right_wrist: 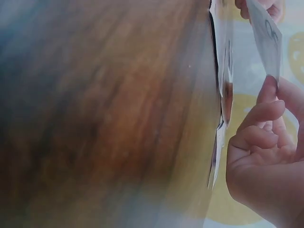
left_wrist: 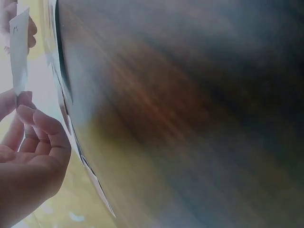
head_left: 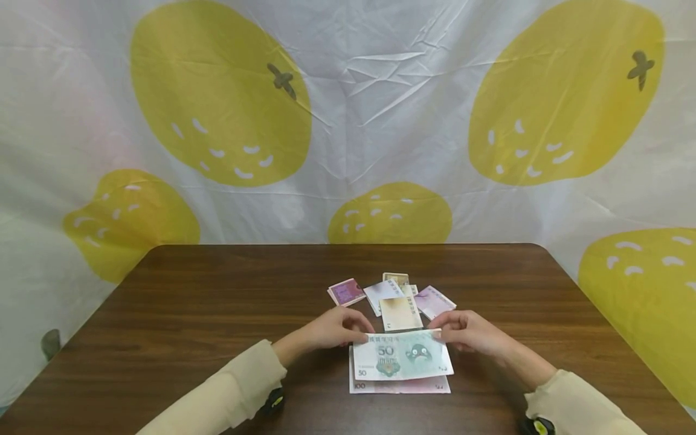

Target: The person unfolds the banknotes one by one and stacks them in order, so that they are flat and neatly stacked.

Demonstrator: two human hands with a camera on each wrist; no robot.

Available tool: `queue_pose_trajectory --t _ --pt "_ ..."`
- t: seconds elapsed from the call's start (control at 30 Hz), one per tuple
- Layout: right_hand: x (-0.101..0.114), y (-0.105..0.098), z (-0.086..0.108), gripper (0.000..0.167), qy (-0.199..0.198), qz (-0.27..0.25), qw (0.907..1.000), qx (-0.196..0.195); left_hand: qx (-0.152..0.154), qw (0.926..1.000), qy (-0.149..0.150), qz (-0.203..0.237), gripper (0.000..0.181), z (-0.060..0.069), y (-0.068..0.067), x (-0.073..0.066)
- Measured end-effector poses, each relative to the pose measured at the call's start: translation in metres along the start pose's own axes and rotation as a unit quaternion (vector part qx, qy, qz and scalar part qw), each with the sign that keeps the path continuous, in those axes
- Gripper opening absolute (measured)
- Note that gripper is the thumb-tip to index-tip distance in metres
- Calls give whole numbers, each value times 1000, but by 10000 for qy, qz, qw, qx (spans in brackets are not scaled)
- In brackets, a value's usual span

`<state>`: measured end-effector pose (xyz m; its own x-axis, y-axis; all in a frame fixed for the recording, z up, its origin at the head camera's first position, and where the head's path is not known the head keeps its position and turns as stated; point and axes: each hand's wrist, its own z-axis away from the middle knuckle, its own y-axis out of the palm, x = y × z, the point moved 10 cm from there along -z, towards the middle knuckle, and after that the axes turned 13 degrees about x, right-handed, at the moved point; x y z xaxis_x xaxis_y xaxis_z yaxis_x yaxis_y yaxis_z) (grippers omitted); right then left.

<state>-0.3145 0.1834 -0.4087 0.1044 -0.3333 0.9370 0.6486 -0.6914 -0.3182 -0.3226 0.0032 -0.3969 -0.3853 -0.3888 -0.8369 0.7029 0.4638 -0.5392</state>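
Note:
A green play banknote marked 50 (head_left: 402, 356) is held up between both hands, over a pink note marked 100 (head_left: 402, 386) whose lower edge shows on the table. My left hand (head_left: 336, 328) pinches the upper left corner between thumb and fingers. At the upper right corner my right hand (head_left: 475, 332) pinches the same note. In the left wrist view, the left hand (left_wrist: 38, 152) grips the note (left_wrist: 19, 52), seen nearly edge-on. The right wrist view shows the right hand (right_wrist: 266, 142) with thumb and forefinger on the note (right_wrist: 267, 40).
Beyond the hands lie several smaller notes: a dark pink stack (head_left: 347, 292), a pale violet note (head_left: 435, 302), a whitish note (head_left: 383, 295), a cream note (head_left: 400, 314) and a brown note (head_left: 396, 278). The wooden table (head_left: 228, 290) meets a lemon-print cloth (head_left: 348, 121) at the back.

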Motion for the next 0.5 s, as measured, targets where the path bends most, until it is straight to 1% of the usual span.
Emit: queue_pose_trajectory --t 0.1,0.2,0.37,0.5 --pt "0 3 0 25 -30 22 9999 109 52 9998 -33 -181 11 0 2 -1" --pt "-1 6 -1 25 -22 -12 9997 224 93 9993 -147 -323 10 1 3 0" --pt "-6 9 -3 24 28 -52 9992 388 162 9976 -360 -564 8 1 5 4" --pt "-10 10 -5 23 114 111 9990 418 201 9962 -450 -724 5 0 7 8"
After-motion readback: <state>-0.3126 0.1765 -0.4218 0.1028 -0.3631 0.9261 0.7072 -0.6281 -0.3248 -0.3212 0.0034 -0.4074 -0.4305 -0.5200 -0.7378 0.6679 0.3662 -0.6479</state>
